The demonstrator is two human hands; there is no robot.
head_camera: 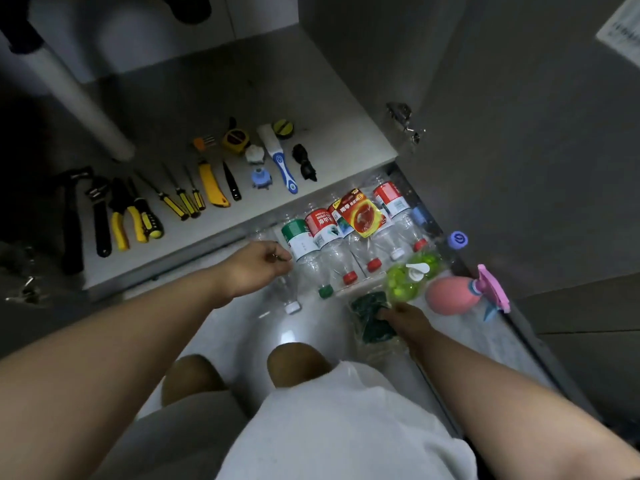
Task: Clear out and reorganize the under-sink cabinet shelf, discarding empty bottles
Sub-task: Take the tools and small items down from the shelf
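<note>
A grey cabinet shelf [311, 98] carries a row of tools [119, 226]. On the pale floor [242, 334] just before the shelf, the left hand [258, 268] sits with curled fingers over a clear bottle [289, 294]; whether it grips, I cannot tell. Further right along the shelf's edge lie more bottles [332, 251]. Beyond them the right hand [403, 320] pinches a green pad [370, 317], near a soap bottle [401, 284] and a pink sprayer [450, 292].

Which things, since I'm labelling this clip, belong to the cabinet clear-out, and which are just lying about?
Job: clear bottles, cabinet shelf, lined-up tools, green pads in the right hand.
Just there: white pipe, door hinge, paper sheet.
</note>
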